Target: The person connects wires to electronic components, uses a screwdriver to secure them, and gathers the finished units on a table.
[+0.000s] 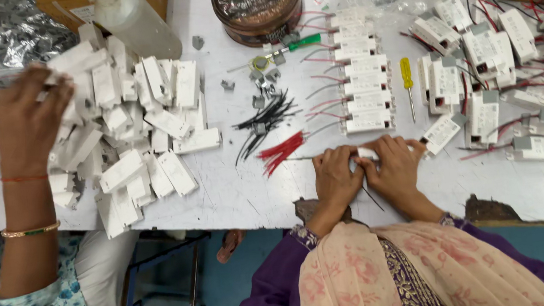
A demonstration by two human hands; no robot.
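The person's left hand (336,179) and right hand (395,172) meet at the near edge of the white surface (249,188), and the fingers of both are clenched around one small white box (366,154), which shows only as a sliver between the knuckles at twelve o'clock from the hands. A thin dark wire (373,199) trails from under the hands toward six o'clock. At nine o'clock from the left hand lies a bundle of red wires (282,151), and beyond it, toward eleven o'clock, a bundle of black wires (267,119). At twelve o'clock from the hands a row of white boxes (360,64) with grey and red leads runs away up the surface. Just beside that row, at one o'clock from the hands, lies a yellow screwdriver (406,80), and a green screwdriver (288,45) rests near the round brown tin (258,4) at eleven o'clock. At two to three o'clock a heap of wired boxes (511,77) spreads to the edge of the view. Well apart at nine o'clock, a co-worker's hand (26,123) with a bangle on the wrist rests on a pile of white covers (127,130), its fingers bent over the top pieces; whether it grips any cannot be told.
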